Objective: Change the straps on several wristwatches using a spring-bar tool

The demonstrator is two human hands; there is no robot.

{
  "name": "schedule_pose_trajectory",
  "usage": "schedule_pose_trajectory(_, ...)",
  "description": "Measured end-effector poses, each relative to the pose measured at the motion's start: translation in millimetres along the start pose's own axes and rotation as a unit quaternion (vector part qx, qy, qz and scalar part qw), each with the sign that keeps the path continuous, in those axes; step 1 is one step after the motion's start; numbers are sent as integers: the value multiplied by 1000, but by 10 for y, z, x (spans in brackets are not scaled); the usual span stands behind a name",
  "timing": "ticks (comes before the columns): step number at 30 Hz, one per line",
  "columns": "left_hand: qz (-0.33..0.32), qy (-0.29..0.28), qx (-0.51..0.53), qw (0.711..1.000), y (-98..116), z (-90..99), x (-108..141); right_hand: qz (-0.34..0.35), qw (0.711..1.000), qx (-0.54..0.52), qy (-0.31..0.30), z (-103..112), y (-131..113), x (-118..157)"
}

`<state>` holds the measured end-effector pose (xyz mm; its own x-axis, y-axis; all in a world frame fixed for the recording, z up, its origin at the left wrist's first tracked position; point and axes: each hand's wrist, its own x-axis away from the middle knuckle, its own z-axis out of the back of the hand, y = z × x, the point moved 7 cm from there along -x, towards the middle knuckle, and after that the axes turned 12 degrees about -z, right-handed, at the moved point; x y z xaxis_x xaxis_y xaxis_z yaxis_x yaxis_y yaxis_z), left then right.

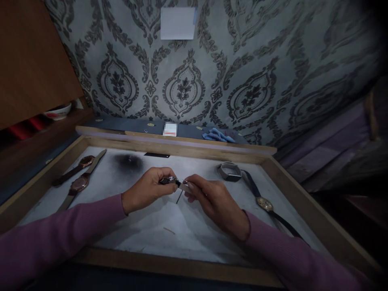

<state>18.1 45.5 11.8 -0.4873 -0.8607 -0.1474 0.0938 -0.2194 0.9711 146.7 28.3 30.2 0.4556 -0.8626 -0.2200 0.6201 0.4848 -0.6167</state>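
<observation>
Over one wood-framed tray point(169, 260), the left hand point(149, 190) had its grip closed on one watch point(170, 180), the right hand point(214, 198) on one pale strip point(184, 187); two brown watches point(79, 183) lay leftward, one dark-strapped watch point(264, 204) and one grey band point(229, 171) rightward.

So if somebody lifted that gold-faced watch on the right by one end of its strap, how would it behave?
The gold-faced watch would probably hang with its round case low, since that looks like the bulkiest part. The thin dark strap lies unfastened, so it might swing or bend. Rolling seems unlikely, with the strap stretched out either side.
</observation>
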Motion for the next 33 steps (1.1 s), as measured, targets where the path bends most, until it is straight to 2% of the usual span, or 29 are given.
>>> schedule_pose_trajectory(23, -15, 0, 10, 1000, -44, -2, 3, 14, 999, -31, -34, 10, -45, -12)
schedule_pose_trajectory(33, -20, 3, 15, 1000, -40, 1, -1, -11, 998, -47, -50, -6, -37, -28)
